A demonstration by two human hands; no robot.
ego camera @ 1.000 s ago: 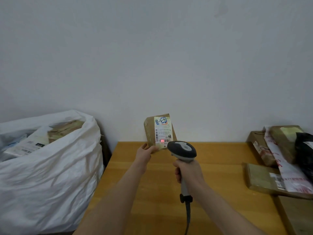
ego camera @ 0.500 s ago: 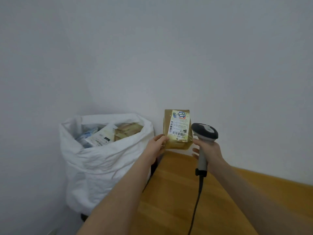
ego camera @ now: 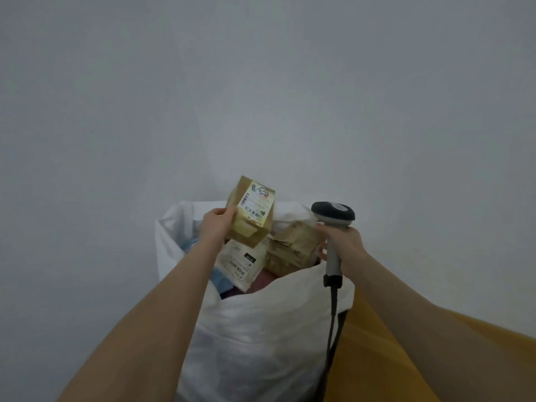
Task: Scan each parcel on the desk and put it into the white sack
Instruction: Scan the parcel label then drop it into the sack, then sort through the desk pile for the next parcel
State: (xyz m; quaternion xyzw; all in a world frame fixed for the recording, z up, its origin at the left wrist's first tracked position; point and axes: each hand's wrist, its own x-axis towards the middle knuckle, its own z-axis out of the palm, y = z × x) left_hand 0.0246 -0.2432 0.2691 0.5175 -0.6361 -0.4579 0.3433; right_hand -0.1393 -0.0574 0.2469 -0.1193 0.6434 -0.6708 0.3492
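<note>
My left hand (ego camera: 216,224) grips a small brown parcel (ego camera: 251,224) with a white and yellow label, holding it tilted just above the open mouth of the white sack (ego camera: 255,329). Several parcels lie inside the sack, among them a pale labelled packet (ego camera: 240,264) and a brown taped box (ego camera: 293,248). To the right of the sack's mouth, my right hand (ego camera: 343,242) holds the grey barcode scanner (ego camera: 333,216) upright by its handle. The scanner's cable hangs down in front of the sack.
A strip of the wooden desk (ego camera: 377,358) shows at the lower right, against the sack's side. A plain grey-white wall fills the background behind the sack. The parcels on the desk are out of view.
The view has swung left from the desk to the sack. My left hand has carried the brown parcel from over the desk to above the sack's mouth; the scanner has moved along with it.
</note>
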